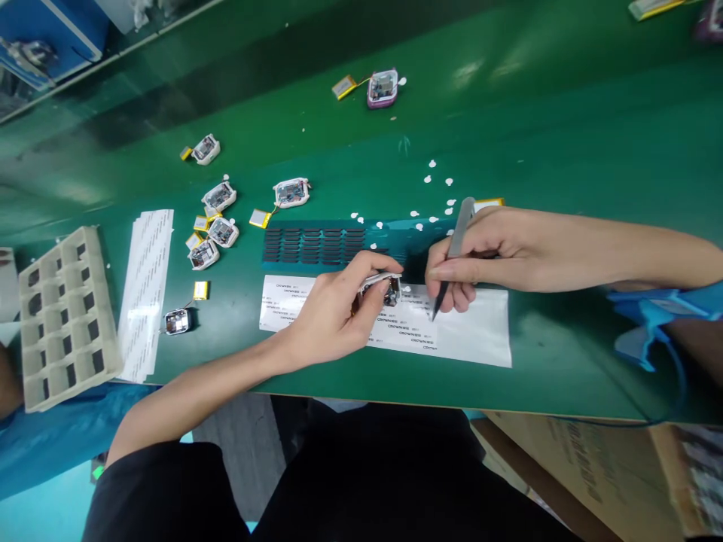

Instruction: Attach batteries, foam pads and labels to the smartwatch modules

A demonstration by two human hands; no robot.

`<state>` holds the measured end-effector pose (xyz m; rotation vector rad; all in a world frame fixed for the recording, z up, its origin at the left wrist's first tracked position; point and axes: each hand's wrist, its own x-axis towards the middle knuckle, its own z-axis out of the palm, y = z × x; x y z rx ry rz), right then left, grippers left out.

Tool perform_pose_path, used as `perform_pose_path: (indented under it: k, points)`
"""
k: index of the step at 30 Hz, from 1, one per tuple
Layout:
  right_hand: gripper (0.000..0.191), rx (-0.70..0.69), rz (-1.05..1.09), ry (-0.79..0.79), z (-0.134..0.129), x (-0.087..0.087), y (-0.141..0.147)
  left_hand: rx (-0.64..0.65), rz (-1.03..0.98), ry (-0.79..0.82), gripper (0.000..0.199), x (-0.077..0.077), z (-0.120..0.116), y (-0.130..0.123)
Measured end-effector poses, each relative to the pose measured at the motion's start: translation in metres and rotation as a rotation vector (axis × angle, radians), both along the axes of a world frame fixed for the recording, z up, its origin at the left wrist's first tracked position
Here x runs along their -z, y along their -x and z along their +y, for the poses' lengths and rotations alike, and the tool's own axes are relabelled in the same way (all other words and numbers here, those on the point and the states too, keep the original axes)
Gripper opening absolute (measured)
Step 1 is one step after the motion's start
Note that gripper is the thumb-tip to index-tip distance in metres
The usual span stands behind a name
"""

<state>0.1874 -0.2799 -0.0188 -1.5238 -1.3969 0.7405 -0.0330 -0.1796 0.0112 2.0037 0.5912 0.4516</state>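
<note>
My left hand (344,305) is closed around a small white device housing (391,290) with electronics inside, its fingers hiding much of it. In my right hand (480,256) I grip a pair of tweezers (459,237), with the dark tip pointing down over the printed white adhesive sheet (480,324). The tips are a little to the right of the housing and apart from it. Behind both hands lies a sheet with rows of dark strips (313,245). A silver and yellow battery (490,203) shows partly behind my right hand.
Several open white housings (219,196) with batteries lie on the left, and a purple one (382,89) at the back. Small white tabs (428,179) are scattered beyond my hands. At far left are a compartment tray (68,316), white strips (147,293) and another person's sleeve (73,433).
</note>
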Motion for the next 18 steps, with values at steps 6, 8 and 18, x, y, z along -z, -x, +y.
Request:
perform_pose_path:
  k: [6,8,18]
  points:
    - [0.05,-0.066,0.133,0.055,0.018,-0.035,-0.022,-0.052,-0.116,-0.04,0.016,0.002,0.001,0.0]
    - [0.049,-0.214,0.202,0.08,0.033,-0.048,-0.023,-0.05,-0.159,-0.007,0.018,0.001,0.002,-0.001]
    - [0.041,-0.097,0.052,-0.188,0.03,-0.06,0.014,0.039,-0.108,0.445,0.021,-0.014,0.001,0.001]
